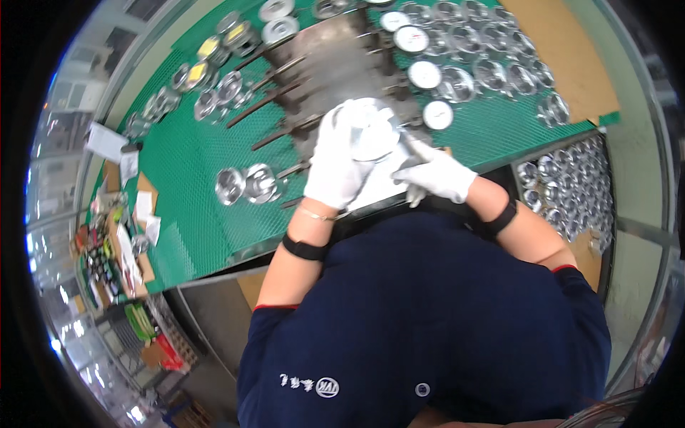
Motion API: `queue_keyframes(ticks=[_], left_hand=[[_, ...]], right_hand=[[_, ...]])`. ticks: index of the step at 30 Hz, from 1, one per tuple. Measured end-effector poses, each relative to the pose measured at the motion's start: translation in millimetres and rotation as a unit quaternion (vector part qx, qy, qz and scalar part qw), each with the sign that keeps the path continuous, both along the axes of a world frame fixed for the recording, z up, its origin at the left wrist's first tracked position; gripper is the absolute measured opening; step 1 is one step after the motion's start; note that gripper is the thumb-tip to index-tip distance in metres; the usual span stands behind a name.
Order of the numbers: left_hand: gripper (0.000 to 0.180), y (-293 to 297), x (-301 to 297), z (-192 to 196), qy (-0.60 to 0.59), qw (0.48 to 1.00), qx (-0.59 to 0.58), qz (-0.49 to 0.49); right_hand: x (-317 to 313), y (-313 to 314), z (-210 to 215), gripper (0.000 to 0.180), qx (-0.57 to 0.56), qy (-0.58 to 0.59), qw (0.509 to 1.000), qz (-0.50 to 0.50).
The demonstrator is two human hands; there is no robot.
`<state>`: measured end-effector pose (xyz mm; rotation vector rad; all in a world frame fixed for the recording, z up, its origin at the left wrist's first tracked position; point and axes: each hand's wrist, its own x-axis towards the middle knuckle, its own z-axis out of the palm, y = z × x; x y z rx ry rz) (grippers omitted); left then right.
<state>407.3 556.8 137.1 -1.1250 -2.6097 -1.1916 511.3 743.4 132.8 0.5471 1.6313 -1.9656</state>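
Note:
A shiny metal piston (376,133) is in my white-gloved left hand (337,167), whose fingers wrap its left side. The piston's pale round top is bright and slightly blurred. My right hand (444,177), also gloved in white, is just right of the piston with its fingers bent together. A slim grey piece shows at those fingertips; its kind is unclear. Beneath and beyond the hands stands a dark metal fixture (303,53) with several long rods (258,107) sticking out to the left. A bright white surface (378,184) lies under the wrists.
Several pistons (492,75) crowd the green mat (182,239) at the back right; others (260,182) stand left of the fixture. A brown cardboard sheet (571,57) covers the far right corner. Below the bench's right edge, a bin (606,182) holds many metal parts.

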Motion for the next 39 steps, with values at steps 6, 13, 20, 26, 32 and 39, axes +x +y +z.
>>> queue_keyframes(ticks=[6,13,20,26,32,39], left_hand=[[0.053,-20.6,6.6,4.4,-0.151,0.987,0.050,-0.026],[0.044,-28.3,25.6,58.8,-0.262,0.948,0.169,-0.063],[0.122,8.8,35.9,74.1,-0.269,0.940,0.145,-0.153],[0.125,11.5,39.2,67.4,-0.306,0.913,0.102,-0.251],[0.107,2.6,33.6,64.8,0.019,0.985,-0.056,-0.162],[0.093,-4.8,22.7,26.0,0.090,0.985,-0.133,-0.054]], right_hand=[[5.9,-4.3,32.9,0.077,0.381,0.201,0.892,0.134],[41.7,41.2,72.0,0.056,0.088,0.132,0.985,-0.067],[46.5,48.0,71.4,0.033,-0.158,0.095,0.970,-0.159],[32.3,24.7,30.3,0.025,-0.107,0.158,0.979,0.075],[33.0,41.2,25.2,0.041,0.160,0.155,0.972,0.071],[18.6,35.7,17.0,0.052,0.175,0.077,0.978,0.078]])
